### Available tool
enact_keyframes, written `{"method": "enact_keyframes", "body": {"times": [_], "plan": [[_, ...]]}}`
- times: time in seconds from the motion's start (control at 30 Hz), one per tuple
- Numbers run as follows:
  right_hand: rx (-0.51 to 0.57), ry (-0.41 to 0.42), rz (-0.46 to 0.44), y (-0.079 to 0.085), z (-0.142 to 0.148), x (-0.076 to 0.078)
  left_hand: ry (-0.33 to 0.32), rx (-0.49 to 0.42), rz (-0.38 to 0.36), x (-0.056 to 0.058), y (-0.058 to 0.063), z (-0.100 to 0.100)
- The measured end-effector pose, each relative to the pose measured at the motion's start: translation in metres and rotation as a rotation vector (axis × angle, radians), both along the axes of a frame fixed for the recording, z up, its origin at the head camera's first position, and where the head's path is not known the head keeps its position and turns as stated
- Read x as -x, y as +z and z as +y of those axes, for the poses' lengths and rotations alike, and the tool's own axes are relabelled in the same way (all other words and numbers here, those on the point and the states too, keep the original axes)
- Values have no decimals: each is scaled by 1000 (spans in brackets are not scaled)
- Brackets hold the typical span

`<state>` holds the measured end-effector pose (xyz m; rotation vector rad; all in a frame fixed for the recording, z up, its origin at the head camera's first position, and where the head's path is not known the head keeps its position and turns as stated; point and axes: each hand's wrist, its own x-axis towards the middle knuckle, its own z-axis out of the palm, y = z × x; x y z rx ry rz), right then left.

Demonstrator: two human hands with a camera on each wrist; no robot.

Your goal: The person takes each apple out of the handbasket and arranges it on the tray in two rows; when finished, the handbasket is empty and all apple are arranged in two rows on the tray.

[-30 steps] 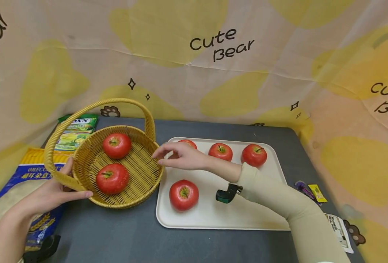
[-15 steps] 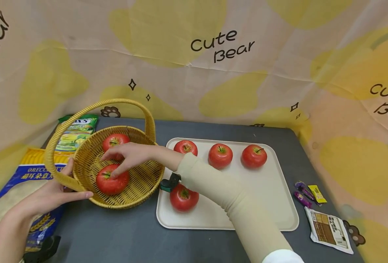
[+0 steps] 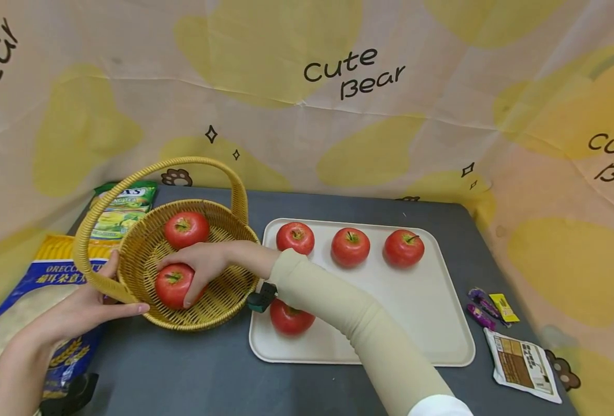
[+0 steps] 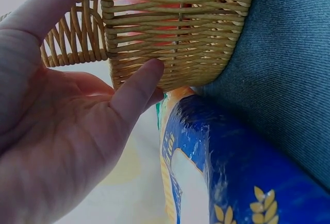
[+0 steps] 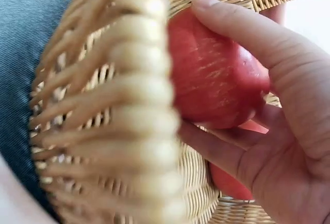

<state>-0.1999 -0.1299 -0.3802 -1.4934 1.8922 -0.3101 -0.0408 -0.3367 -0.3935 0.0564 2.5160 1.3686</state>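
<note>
My left hand and right hand are bare. On the right I wear a long pale cream sleeve, wrinkled midway, with a white band at the near end, plus a black, green-edged wrist camera; on the left, another black camera.

The place is reading as a small screened-off tabletop set; home, lab or studio, cannot tell. A printed cloth is hanging behind and curving round both sides, creases showing, its "Cute Bear" lettering and paw marks lending a homely look while it is hiding the room beyond. A dark grey tabletop is spreading below, showing a ribbed texture in both wrist views. Groceries are adding a kitchen note: apples, a pasta bag, a green packet. Wrist-worn cameras are pointing to a recording setup.
</note>
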Motion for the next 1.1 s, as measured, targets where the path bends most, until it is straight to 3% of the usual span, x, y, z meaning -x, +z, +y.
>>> {"method": "enact_keyframes", "body": {"times": [0.3,0.43,0.57,0.7,0.8,0.9,1.0,1.1], "plan": [[174,-58,-26,4,34,-2,6,-17,12,0,0,2],[285,-152,-45,6,61,-4,5,-3,23,1,0,3],[406,-322,-127,7,92,-9,-2,-13,30,1,0,2],[496,-549,-240,9,126,-18,-7,-7,27,0,-1,2],[542,-714,-278,9,152,-24,-11,-6,28,0,-2,2],[593,-824,-341,10,177,-28,-16,-2,37,1,-3,2],[594,-913,-386,10,202,-31,-22,29,58,0,-5,2],[539,-999,-375,9,227,-36,-21,67,68,-1,-6,1]]}}
